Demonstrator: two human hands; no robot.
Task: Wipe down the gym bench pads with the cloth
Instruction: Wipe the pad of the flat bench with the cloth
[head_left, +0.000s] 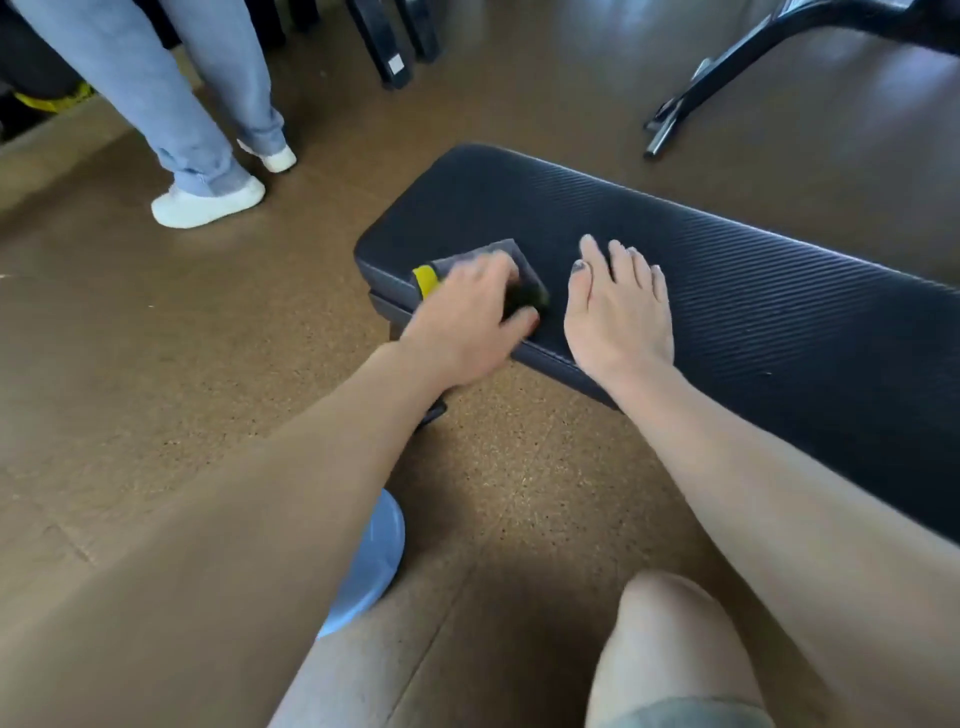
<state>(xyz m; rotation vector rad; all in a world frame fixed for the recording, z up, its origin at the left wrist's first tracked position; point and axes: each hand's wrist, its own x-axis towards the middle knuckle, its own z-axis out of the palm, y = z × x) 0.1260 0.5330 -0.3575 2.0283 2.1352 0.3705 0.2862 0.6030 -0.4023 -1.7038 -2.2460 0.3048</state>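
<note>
Brown speckled gym floor (156, 322), black ribbed bench pad (727, 291) running from the near right to the far left: we are wiping its left end.

Our left hand (467, 322) rests on the grey cloth (488, 254), which lies flat at the pad's left end, near the edge, a yellow tag showing beside the hand; the fingers (483, 270) are blurred, so we cannot tell whether they are curled into the cloth or laid flat. Our right hand (618, 306) lies just to the right with fingers straight and slightly spread, bracing the pad. The risk we see: a stroke carried leftward could push the cloth off the end onto the floor, and most of the pad to the right could go unwiped. A bystander's legs (176, 104) stand at far left, well apart.
</note>
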